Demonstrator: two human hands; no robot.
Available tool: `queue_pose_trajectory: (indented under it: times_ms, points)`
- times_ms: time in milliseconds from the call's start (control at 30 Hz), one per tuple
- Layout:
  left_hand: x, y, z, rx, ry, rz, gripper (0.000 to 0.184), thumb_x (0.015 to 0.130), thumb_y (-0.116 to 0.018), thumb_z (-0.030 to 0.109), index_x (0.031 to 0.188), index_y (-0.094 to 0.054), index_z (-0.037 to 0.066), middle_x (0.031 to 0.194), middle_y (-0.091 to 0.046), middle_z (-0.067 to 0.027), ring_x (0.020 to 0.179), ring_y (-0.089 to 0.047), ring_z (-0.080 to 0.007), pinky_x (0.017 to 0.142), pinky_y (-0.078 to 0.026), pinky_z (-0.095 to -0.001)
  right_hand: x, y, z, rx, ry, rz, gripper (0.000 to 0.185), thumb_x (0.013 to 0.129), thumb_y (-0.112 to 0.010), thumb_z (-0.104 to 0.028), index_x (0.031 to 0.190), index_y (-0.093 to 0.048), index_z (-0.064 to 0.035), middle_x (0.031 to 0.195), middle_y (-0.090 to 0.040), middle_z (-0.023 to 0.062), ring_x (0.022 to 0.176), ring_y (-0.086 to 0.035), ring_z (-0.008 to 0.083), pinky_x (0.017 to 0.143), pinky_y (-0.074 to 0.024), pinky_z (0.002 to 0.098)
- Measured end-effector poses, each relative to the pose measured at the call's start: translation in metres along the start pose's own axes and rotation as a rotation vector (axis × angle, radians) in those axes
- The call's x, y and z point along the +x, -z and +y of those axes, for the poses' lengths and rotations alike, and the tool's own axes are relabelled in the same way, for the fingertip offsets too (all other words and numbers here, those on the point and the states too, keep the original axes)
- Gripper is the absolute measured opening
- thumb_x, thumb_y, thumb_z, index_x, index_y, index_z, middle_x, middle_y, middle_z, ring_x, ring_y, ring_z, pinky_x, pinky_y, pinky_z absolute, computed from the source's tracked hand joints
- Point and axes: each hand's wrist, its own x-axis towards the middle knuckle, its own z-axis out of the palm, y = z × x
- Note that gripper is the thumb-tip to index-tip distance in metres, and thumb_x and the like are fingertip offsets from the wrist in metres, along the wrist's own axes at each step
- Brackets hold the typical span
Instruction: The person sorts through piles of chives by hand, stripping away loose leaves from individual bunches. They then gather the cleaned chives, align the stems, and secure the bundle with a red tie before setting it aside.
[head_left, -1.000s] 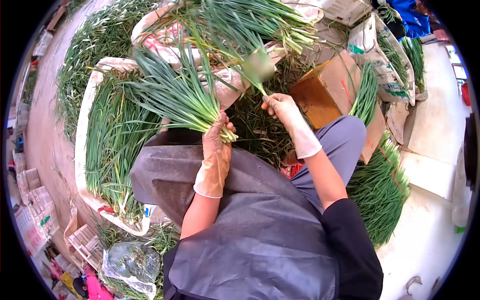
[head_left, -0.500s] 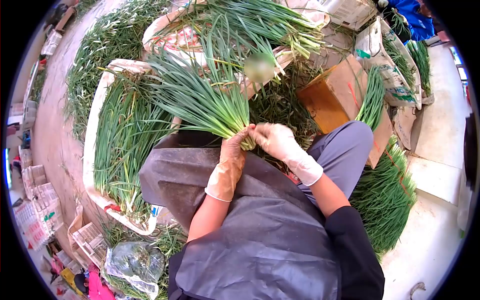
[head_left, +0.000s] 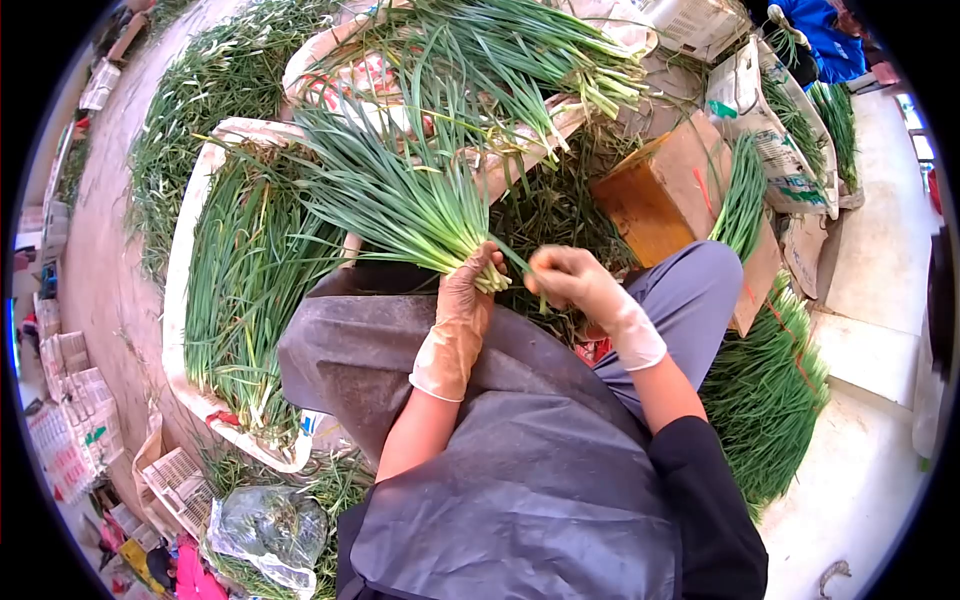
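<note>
A fanned bunch of long green stalks [head_left: 420, 205] has its pale ends gripped in my left hand [head_left: 467, 295], above the dark apron [head_left: 390, 330]. Just right of the bunch, my right hand [head_left: 572, 280] is closed in a pinch on a thin green leaf, which stretches toward the bunch's ends. Both hands wear thin pale gloves. Loose stalks [head_left: 540, 50] lie beyond the bunch, on a white-edged basket's rim.
At the left, a white-rimmed basket [head_left: 178, 300] holds more stalks. A cardboard box [head_left: 690, 165] stands at the right, near a tied green bundle [head_left: 765, 400]. A clear plastic bag [head_left: 265, 530] lies lower left. A blue-clothed person [head_left: 825, 40] is upper right.
My right hand has come from beyond the bunch down to its ends, then drawn slightly right with a leaf. My left hand and the bunch have shifted right.
</note>
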Motion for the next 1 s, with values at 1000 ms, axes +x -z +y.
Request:
queue_pose_trajectory:
  times_ms: [1000]
  points:
    - [-0.189, -0.115, 0.16, 1.196, 0.158, 0.167, 0.024, 0.079, -0.062, 0.006, 0.101, -0.057, -0.004, 0.073, -0.063, -0.0099, 0.054, -0.06, -0.0141, 0.042, -0.047, -0.0216, 0.086, -0.045, -0.046, 1.121, 0.206, -0.041, 0.035, 0.082, -0.066, -0.021, 0.111, -0.052, -0.0076, 0.105, -0.056, 0.0141, 0.095, -0.058, 0.0258, 0.085, -0.0485, 0.0448]
